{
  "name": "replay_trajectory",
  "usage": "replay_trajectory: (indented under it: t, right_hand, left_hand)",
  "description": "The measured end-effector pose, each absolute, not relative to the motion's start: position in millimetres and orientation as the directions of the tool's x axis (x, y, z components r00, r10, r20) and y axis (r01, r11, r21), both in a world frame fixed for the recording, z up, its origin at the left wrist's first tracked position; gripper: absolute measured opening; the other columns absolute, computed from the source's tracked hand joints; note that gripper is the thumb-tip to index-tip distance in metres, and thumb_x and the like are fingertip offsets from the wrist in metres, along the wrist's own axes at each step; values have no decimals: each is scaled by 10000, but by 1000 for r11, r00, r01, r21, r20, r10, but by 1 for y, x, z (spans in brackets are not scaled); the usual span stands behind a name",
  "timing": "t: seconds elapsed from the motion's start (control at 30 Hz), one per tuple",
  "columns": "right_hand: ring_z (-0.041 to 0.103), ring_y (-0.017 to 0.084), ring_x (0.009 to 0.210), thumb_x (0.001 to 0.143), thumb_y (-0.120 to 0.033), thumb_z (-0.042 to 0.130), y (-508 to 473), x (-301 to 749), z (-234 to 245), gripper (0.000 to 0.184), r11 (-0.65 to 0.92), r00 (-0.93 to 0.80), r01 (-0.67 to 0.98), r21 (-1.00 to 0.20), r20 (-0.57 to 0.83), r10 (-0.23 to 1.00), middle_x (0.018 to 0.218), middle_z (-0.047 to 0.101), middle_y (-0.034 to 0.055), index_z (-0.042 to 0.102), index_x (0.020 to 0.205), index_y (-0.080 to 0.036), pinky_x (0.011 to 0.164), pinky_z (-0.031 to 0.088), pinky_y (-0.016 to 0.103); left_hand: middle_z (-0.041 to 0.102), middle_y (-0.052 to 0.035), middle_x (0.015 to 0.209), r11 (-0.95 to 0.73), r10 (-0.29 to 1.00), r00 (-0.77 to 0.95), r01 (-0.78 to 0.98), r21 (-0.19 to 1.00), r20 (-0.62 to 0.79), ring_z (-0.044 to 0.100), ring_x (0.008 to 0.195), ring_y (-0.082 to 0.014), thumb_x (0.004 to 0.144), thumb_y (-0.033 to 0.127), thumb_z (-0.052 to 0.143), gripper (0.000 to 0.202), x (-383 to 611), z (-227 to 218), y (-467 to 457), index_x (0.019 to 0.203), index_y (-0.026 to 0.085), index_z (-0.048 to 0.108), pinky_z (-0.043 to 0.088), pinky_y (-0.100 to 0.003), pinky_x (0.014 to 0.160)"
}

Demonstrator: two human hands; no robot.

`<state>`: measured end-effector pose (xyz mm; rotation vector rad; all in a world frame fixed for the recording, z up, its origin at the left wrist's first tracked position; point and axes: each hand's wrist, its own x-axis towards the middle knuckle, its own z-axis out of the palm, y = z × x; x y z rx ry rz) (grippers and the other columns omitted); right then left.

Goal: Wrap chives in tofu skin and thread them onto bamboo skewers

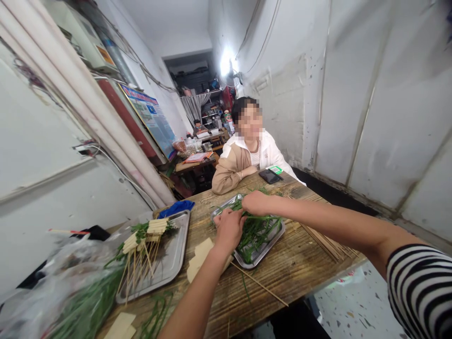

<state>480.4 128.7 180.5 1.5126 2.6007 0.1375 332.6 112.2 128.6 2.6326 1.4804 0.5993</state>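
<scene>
My left hand [229, 228] and my right hand [256, 202] reach over a metal tray [263, 252] heaped with green chives [256, 230]. Both hands are curled, the fingers pinching chive stems between them at the tray's near-left corner. Beige tofu-skin sheets [199, 256] lie on the wooden table [300, 268] just left of the tray, under my left wrist. A bare bamboo skewer [259, 285] lies in front of the tray.
A second metal tray [173, 263] at left holds finished skewers [144, 245]. A plastic bag with more chives [84, 306] sits at near left. Loose skewers [325, 240] lie at right. A person [247, 155] sits across, with a phone [270, 176] nearby. A blue cloth [176, 207] lies behind the left tray.
</scene>
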Motion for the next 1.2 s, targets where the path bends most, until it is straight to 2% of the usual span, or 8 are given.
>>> replay_trajectory:
  t: [0.13, 0.3, 0.47, 0.53, 0.6, 0.73, 0.97, 1.2]
  right_hand:
    - [657, 249, 914, 809, -221, 564, 122, 482, 188, 225, 513, -505, 848, 137, -86, 859, 928, 702, 161, 713, 943, -117, 718, 486, 270]
    - [653, 269, 918, 785, -315, 625, 114, 475, 191, 278, 534, -525, 839, 103, -106, 845, 938, 702, 152, 712, 974, -131, 700, 487, 278]
    - [652, 280, 916, 774, -243, 631, 113, 476, 195, 226, 554, -548, 831, 48, -96, 831, 907, 703, 172, 715, 914, -87, 730, 486, 293]
    - [671, 243, 839, 797, -218, 595, 112, 482, 196, 184, 557, -565, 825, -98, -89, 821, 819, 713, 130, 718, 864, -98, 708, 493, 272]
    - [674, 181, 673, 818, -186, 548, 110, 488, 195, 177, 461, -527, 804, -376, -89, 845, 667, 695, 65, 706, 815, -105, 626, 501, 230]
    - [612, 121, 466, 800, -127, 539, 106, 487, 192, 141, 187, -393, 539, -821, -48, 918, 484, 595, -30, 646, 709, -112, 478, 498, 193]
    - [612, 120, 448, 746, -114, 620, 101, 467, 190, 148, 105, -254, 198, -975, 52, 966, 466, 593, -31, 600, 599, -122, 443, 522, 195]
    - [613, 116, 463, 750, -195, 625, 95, 440, 185, 141, 115, -124, -2, -993, 115, 986, 502, 610, -22, 612, 632, -117, 477, 536, 210]
  left_hand:
    - [645, -30, 635, -541, 841, 516, 790, 289, 166, 575, 655, -170, 906, 245, 374, 355, 329, 132, 118, 712, 175, 663, 311, -282, 663]
    - [675, -90, 736, -600, 799, 567, 765, 234, 199, 584, 731, -201, 841, 163, 428, 262, 332, 133, 120, 742, 154, 671, 282, -300, 667]
    - [656, -55, 704, -670, 742, 632, 707, 225, 223, 563, 714, -183, 872, 203, 399, 283, 327, 139, 117, 772, 183, 663, 293, -299, 683]
    - [655, -48, 722, -684, 729, 640, 694, 223, 244, 559, 748, -190, 890, 223, 380, 296, 321, 143, 114, 808, 191, 662, 306, -309, 712]
    - [656, -51, 757, -689, 722, 627, 688, 228, 292, 556, 794, -207, 907, 256, 362, 310, 315, 145, 112, 868, 196, 664, 322, -332, 751]
    - [675, -64, 854, -679, 727, 506, 631, 375, 465, 572, 864, -213, 927, 314, 340, 348, 309, 144, 108, 954, 195, 666, 379, -374, 828]
    - [660, -63, 1144, -576, 815, 256, 255, 777, 520, 575, 1092, -193, 918, 394, 379, 392, 319, 131, 103, 1146, 184, 619, 402, -345, 985]
    - [663, -88, 1130, -499, 859, 39, 283, 819, 510, 578, 1067, -207, 911, 395, 383, 394, 320, 129, 91, 1138, 172, 615, 408, -355, 966]
